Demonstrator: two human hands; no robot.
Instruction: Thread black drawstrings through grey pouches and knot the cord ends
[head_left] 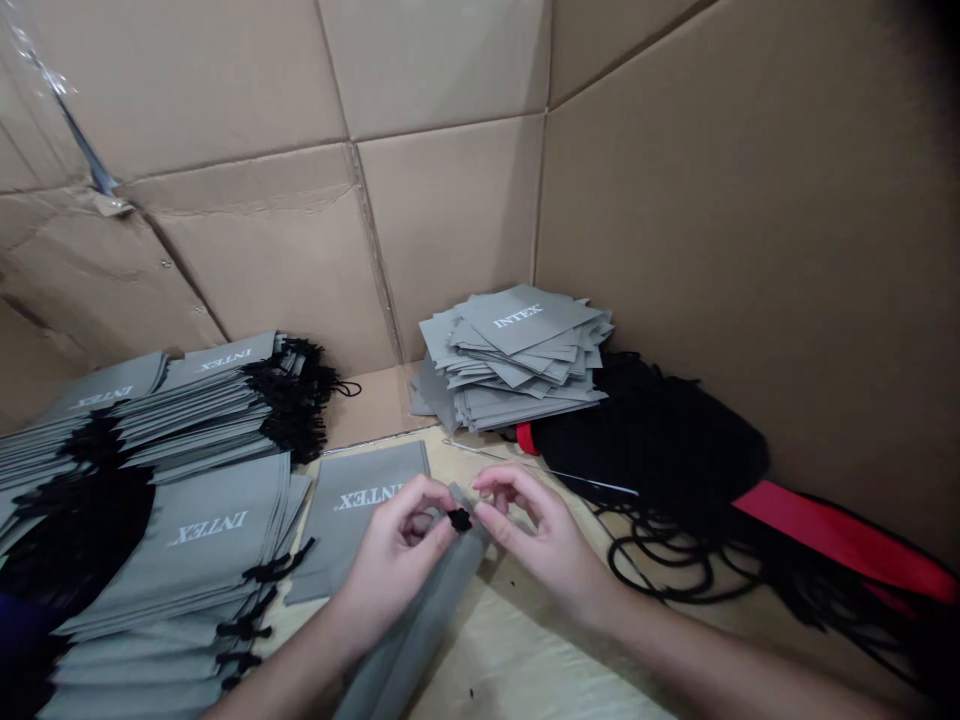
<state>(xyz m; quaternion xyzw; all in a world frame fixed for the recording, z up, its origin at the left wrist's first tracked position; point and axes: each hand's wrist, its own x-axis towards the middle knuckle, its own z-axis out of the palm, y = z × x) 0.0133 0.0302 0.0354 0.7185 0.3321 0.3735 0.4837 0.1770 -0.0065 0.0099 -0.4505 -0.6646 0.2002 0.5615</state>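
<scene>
A grey pouch lies at the front centre, its top corner between my two hands. My left hand pinches that corner, where a small black cord knot shows at the thumb and fingertips. Just to the right, my right hand has its thumb and fingers apart, with nothing visible between them. Behind my left hand lie flat grey pouches with white INTEX lettering. A thin metal rod with a looped end rests behind my right hand.
Stacks of grey pouches with black cords fill the left side. A loose pile of grey pouches stands at the back. On the right lies a bundle of black cords with red bands. Cardboard walls enclose the table.
</scene>
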